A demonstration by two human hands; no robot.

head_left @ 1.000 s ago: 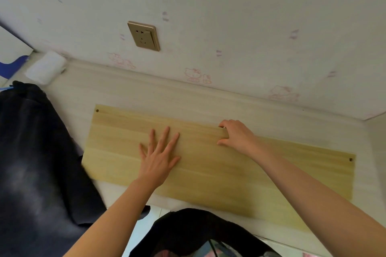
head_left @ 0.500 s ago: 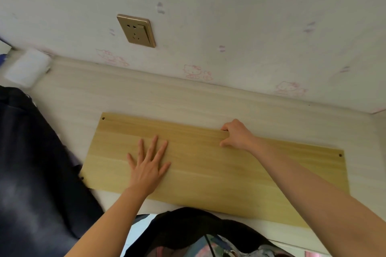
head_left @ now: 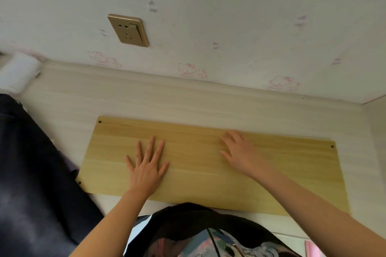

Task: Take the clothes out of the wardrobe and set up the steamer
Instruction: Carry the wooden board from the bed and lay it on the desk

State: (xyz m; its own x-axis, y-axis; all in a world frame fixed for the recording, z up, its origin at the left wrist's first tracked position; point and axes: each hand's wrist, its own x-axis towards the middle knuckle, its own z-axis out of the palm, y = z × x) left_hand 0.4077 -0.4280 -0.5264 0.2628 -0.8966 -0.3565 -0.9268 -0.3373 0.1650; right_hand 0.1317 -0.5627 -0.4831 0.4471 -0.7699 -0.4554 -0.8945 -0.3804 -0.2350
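A long light-wood board [head_left: 292,173] with small holes at its corners lies flat on a pale surface [head_left: 146,98] against the wall. My left hand [head_left: 147,165] rests flat on the board's left half, fingers spread. Flat on the board right of centre lies my right hand [head_left: 238,150], fingers straight and pointing at the far edge. A dark garment [head_left: 31,173] lies at the left, overlapping the board's near left corner. No steamer is in view.
A gold wall socket [head_left: 128,30] sits on the white patterned wall above the board. A white folded object [head_left: 18,72] lies at the far left by the wall. A black garment with a printed picture [head_left: 198,233] fills the bottom centre.
My right hand has let go of the board's far edge and now lies flat on its top. The left hand has stayed flat. The view has shifted down slightly.
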